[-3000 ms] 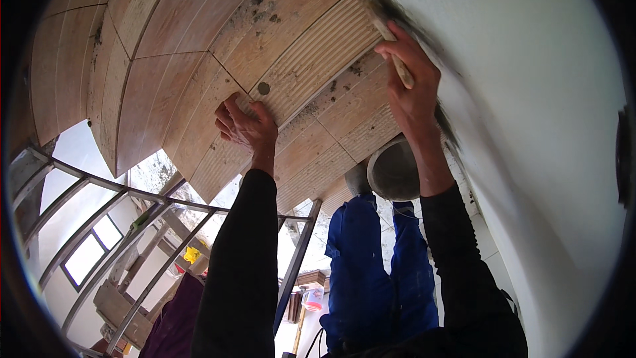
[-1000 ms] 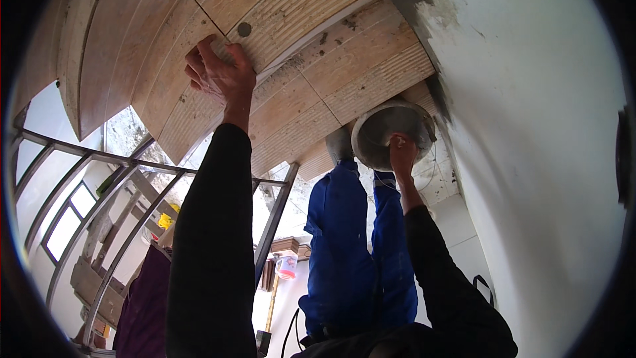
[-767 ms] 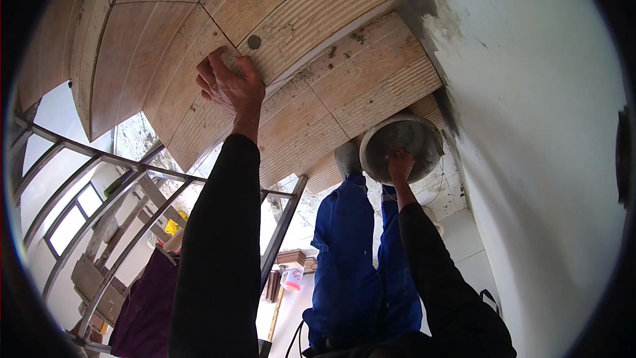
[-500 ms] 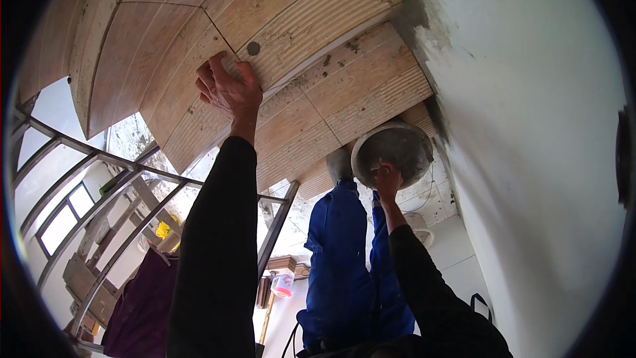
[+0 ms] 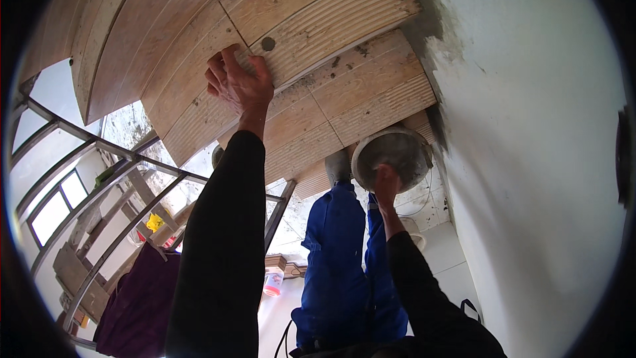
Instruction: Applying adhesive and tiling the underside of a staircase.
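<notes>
My left hand point(image 5: 242, 86) rests on a wood-look stair tile point(image 5: 192, 33), at the joint beside a ribbed strip point(image 5: 331, 10). Its fingers are curled and the thumb bends inward; whatever may lie under them is too hidden to name. Low on the right, my right hand point(image 5: 387, 182) is closed at the near rim of a round grey bucket point(image 5: 401, 156), fingers at its inner side. The bucket has a smeared grey inside and stands out in front of my right leg. A dark round spot point(image 5: 267, 44) marks the tile just beyond my left hand.
A metal railing point(image 5: 126, 152) runs along the left, with a dark purple cloth point(image 5: 142, 298) hanging by it. A white wall point(image 5: 530, 159) bounds the right side. Lower tiled steps point(image 5: 358, 69) carry mortar crumbs. My blue trouser legs point(image 5: 334, 258) stand below.
The stairs and my left hand have shifted slightly right in the view, and the railing a little left. My left hand stays at the tile joint; my right hand stays at the bucket.
</notes>
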Motion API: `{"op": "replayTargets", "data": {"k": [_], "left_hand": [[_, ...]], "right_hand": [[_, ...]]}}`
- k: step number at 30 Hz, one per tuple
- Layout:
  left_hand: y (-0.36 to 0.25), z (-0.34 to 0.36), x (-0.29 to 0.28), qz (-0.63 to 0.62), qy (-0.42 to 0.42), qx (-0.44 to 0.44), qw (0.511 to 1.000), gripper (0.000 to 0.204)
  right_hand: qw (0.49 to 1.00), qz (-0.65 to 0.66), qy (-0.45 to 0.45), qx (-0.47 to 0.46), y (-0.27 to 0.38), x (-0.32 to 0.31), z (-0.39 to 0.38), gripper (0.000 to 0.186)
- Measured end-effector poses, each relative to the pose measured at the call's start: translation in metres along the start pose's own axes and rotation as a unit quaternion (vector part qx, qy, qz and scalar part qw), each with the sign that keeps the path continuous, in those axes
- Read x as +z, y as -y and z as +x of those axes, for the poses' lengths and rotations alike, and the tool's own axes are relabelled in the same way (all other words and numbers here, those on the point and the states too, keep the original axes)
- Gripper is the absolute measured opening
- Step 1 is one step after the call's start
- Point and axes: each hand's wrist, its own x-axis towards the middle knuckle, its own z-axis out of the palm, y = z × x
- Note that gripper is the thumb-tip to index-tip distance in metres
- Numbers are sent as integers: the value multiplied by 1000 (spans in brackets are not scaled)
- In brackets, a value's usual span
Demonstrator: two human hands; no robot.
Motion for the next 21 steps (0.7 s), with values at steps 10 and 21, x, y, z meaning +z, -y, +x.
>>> {"op": "replayTargets", "data": {"k": [10, 21], "left_hand": [[10, 3, -9, -14, 13, -10, 1000, 44], [6, 7, -15, -19, 36, -16, 999, 45]], "right_hand": [[947, 262, 76, 168, 112, -111, 13, 17], [898, 405, 42, -169, 382, -59, 149, 26]]}}
